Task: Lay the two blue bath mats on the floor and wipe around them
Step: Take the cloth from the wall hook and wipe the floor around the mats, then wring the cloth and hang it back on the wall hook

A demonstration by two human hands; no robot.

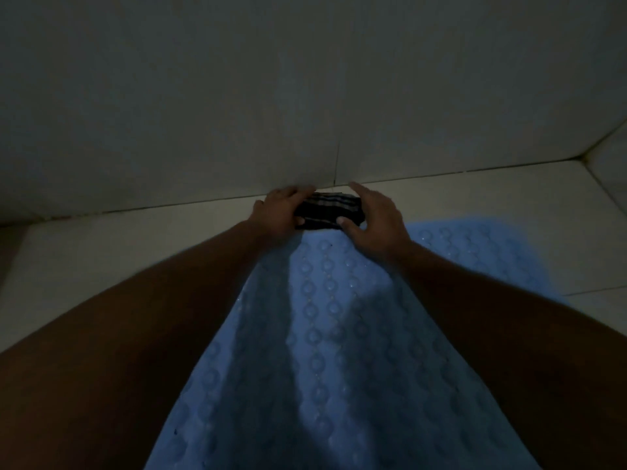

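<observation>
while the light is dim, both hands meet at 12 o'clock of the blue bath mat (pixel 325 334), which lies flat on the tiled floor (pixel 101 252). the left hand (pixel 280 206) and right hand (pixel 376 220) each grip a dark striped cloth (pixel 327 212), apparently folded, near the wall (pixel 305 96).

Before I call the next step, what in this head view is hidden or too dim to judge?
- Second blue mat: only one bumpy blue rubber bath mat is clear; forearms cover its sides.
- Dark striped cloth: left hand and right hand cover its ends.
- Pale tiled floor: too dim to judge wetness or dirt.
</observation>
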